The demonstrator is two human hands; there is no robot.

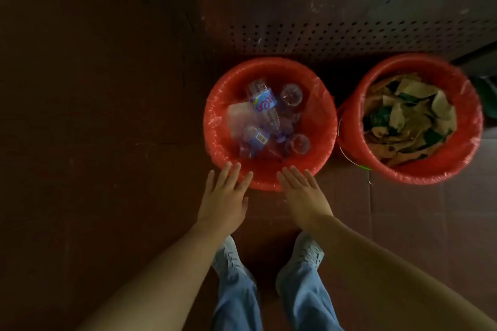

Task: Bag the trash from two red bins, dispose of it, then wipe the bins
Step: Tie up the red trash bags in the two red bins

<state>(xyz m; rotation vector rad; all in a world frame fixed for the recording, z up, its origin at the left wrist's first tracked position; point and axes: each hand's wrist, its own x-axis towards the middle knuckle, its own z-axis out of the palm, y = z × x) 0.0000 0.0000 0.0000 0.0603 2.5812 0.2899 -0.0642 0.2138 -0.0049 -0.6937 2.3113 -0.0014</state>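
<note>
Two red bins stand side by side on the floor, each lined with a clear plastic bag folded over its rim. The left bin (pixel 317 105) holds clear plastic bottles (pixel 265 107) and cups. The right bin (pixel 376 80) is filled with torn brown cardboard and paper scraps (pixel 408 118). My left hand (pixel 224 196) is open, palm down, fingertips at the near rim of the left bin. My right hand (pixel 302 193) is also open and flat, its fingertips over the same near rim. Neither hand holds anything.
A dark perforated metal panel (pixel 322 37) stands behind the bins. The floor (pixel 94 142) is dark reddish tile. My two feet in pale shoes (pixel 228 258) stand just before the left bin. A dark green object (pixel 488 94) sits at the far right edge.
</note>
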